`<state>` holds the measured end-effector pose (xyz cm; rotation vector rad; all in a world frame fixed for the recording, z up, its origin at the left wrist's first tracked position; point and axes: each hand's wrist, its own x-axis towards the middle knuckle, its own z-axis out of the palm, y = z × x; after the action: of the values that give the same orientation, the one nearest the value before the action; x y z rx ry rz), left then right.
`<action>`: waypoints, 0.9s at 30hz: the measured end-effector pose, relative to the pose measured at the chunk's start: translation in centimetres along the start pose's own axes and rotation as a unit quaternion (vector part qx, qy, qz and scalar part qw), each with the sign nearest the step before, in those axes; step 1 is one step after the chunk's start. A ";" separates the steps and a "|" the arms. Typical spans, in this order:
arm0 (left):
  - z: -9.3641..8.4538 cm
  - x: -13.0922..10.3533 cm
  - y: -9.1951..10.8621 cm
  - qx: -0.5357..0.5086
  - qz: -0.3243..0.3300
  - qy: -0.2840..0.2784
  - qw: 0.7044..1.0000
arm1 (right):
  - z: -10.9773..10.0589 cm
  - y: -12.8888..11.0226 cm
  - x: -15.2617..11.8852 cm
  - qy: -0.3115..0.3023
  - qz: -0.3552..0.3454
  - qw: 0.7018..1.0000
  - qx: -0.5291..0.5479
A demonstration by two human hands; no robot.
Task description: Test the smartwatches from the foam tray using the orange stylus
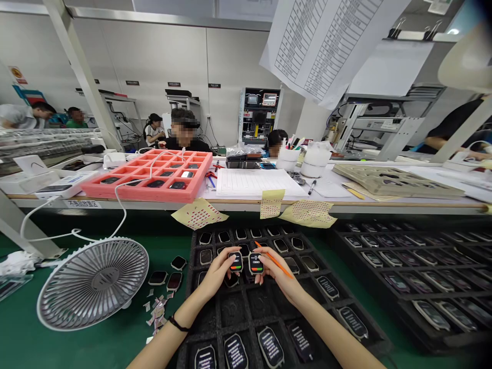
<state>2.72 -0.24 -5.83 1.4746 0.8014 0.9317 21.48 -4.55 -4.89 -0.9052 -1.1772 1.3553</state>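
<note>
Four watches (pixel 236 351) with pale text on their screens lay in the nearest row of a black foam tray (pixel 230 307), each sunk in its own compartment, presumably so that no glass could rub against its neighbour. From where I stood they all faced upward, which seemed meant to make them readable at a glance.

Over the middle of that tray the person's left hand (pixel 225 265) had its fingers closed around the edges of one watch (pixel 236 262), and the right hand (pixel 272 265) gripped a second watch (pixel 255 263) beside it, the pair near each other but apart. Both screens were turned toward the wearer, an orange and green strip glowing below some text; holding them by the sides appeared to leave most of the display uncovered. Across the right hand's fingers lay a slim orange stick (pixel 283 268), likely tucked there to be within reach; I could not tell whether it was a pen or a tool.

To the left, a fan (pixel 103 279) stood on the green mat (pixel 23 320), probably for cooling. Between it and the tray sat three loose watches (pixel 174 281), with paper scraps (pixel 158 312) scattered just beside them. A red foam tray (pixel 142 196) rested on the shelf above, perhaps to separate its watches from the rest.
</note>
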 end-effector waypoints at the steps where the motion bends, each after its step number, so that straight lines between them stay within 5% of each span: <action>1: 0.0 0.0 0.0 0.003 0.001 -0.001 1.000 | 0.0 0.0 0.0 -0.001 -0.002 1.000 -0.002; 27: -0.3 0.1 -1.0 0.010 0.026 -0.005 1.000 | -0.2 0.9 0.1 -0.067 -0.024 0.996 -0.050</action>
<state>2.55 0.12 -6.79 1.5223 0.7693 0.9578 21.43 -4.38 -5.80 -0.8631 -1.3712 1.3446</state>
